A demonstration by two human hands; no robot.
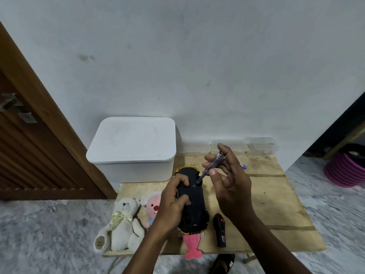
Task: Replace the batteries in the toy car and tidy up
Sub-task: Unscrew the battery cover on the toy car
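Plywood forms the low surface [276,204], which stands against a pale wall on a grey mottled floor. At its near left part the toy car [190,198] is turned belly-up, its black underside facing the camera and a yellow edge showing at both ends.

The left hand [173,196] grips the car from the left side, its fingers [183,179] curled over the underside to steady it. The right hand [227,180] is raised just above and to the right of the car, wrist bent, pinching a clear-handled screwdriver [212,167] between thumb and fingertips. The tool slants down to the left and its tip meets the underside near the far end.

By my reading the job is at an early stage: the battery cover looks shut, and the screw on it is being worked. Whether it is going out or in I cannot tell. Swapping the cells, closing the cover and clearing up all seem to remain.

A small battery [244,166] lies on the surface just behind the right hand. A black remote control [219,230] lies near the car's right. A pink fish-tail toy [192,247] pokes out below the car. Left of it are a pink-faced plush [153,206] and a cream teddy bear [122,224]. A lidded white bin [134,147] stands at the far left, and two clear boxes [229,147] line the wall.
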